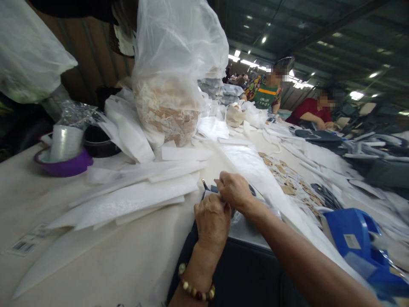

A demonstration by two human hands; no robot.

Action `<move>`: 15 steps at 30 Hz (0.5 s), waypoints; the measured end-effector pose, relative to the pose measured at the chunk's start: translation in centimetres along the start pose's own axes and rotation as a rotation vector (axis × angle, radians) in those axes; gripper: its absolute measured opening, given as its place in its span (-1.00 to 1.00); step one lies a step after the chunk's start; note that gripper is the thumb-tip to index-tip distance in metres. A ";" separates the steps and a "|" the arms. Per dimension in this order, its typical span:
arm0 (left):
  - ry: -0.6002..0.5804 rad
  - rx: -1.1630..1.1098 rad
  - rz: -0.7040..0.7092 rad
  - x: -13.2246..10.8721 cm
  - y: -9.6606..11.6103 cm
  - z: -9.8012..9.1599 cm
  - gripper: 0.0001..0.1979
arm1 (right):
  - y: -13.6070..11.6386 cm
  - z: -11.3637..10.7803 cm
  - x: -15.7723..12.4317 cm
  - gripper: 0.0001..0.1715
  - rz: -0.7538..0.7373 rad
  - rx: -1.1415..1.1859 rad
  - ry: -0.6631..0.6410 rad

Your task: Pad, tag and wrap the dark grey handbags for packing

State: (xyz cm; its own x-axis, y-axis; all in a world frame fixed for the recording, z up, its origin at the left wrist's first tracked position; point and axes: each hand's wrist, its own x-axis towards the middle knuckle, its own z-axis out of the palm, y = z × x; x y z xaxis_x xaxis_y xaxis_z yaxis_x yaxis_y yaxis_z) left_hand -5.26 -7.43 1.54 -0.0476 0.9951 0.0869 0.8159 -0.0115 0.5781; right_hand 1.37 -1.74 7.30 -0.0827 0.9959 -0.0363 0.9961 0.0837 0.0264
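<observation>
A dark navy bag (249, 273) lies in front of me at the lower middle, a sheet of clear or whitish plastic (247, 230) over its upper part. At its far end my left hand (212, 219), with a beaded bracelet at the wrist, is closed with curled fingers. Just beyond and to the right, my right hand (234, 192) is pinched, its fingers touching or nearly touching the left ones. What the fingers grip is hidden behind the hands. A dark strip with a small gold-coloured metal end (204, 184) sticks out left of them.
White padding strips (137, 209) are piled at left, near a purple bowl (64, 164) holding a plastic-film roll. A large plastic-wrapped bundle (172, 94) stands behind. At right are brown tags (287, 187) and a blue tape dispenser (351, 234). Two people sit farther back.
</observation>
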 end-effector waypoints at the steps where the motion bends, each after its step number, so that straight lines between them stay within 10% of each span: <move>1: -0.014 0.024 0.001 0.0 0.0 -0.1 -0.79 | 0.1 0.0 0.0 -0.69 0.008 0.006 0.000; 15: -0.108 0.194 0.001 -0.4 -0.1 -0.6 -0.72 | 1.2 -0.4 1.4 -0.64 0.020 0.119 -0.017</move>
State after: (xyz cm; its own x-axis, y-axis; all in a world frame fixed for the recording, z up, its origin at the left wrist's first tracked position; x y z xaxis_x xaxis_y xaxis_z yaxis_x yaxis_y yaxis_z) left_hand -5.68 -7.92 1.89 0.0069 1.0000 -0.0061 0.9121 -0.0038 0.4100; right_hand 2.41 -0.19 7.70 -0.0635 0.9965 -0.0543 0.9941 0.0584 -0.0915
